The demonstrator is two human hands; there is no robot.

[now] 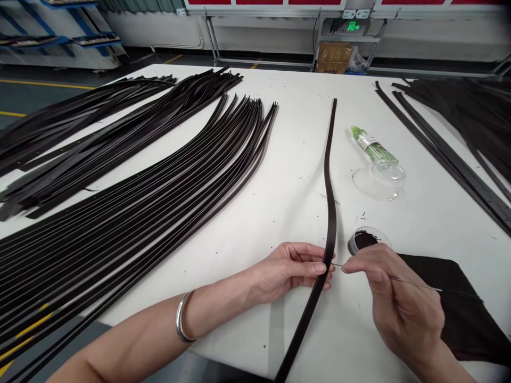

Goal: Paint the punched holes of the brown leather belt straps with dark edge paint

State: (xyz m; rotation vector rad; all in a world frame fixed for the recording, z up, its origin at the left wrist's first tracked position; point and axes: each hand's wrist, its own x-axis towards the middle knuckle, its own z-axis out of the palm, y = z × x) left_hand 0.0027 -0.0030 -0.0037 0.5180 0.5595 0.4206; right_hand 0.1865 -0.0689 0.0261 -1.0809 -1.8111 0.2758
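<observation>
My left hand (295,268) pinches a long black strap (330,213) between thumb and fingers. The strap runs from the far table down past the near edge, bending slightly. Between the fingers of my right hand (399,298) is a thin metal needle-like rod (417,284); its tip meets the strap's right edge beside my left thumb. Just behind my right hand stands a small round clear dish (369,238) with dark liquid or paste in it. A black cloth (459,308) lies under and beside my right wrist.
Many black straps (159,181) lie in bundles across the left of the white table (295,159). More straps (451,143) lie at the right. A green-labelled bottle (375,146) lies near a clear plastic lid (379,181). A cardboard box (334,57) stands beyond the table.
</observation>
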